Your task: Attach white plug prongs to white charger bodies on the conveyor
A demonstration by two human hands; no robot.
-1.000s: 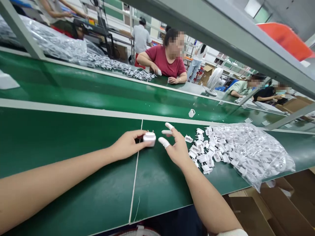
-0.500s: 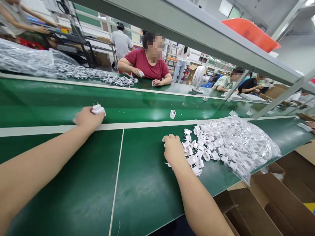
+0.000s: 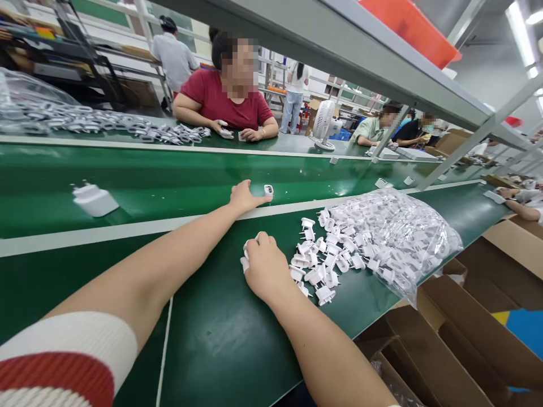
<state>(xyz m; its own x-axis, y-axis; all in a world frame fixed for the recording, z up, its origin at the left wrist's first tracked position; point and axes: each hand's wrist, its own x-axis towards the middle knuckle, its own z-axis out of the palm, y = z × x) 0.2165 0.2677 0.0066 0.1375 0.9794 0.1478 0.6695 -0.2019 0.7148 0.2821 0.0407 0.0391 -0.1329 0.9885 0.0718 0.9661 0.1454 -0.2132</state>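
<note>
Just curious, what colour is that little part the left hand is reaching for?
White: the small part at the left hand, head view.

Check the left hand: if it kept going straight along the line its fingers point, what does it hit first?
The left hand points right along the conveyor belt; its fingertips are already at the small white housing. That comes first, though actual contact is unclear.

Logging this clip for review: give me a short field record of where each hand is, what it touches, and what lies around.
left hand: stretched to the belt, fingertips on a small white housing
right hand: closed, beside the loose plug parts
bag: clear, full of white parts, right of the pile
belt: green; one white charger lies at left
across: a person in red, seated
</note>
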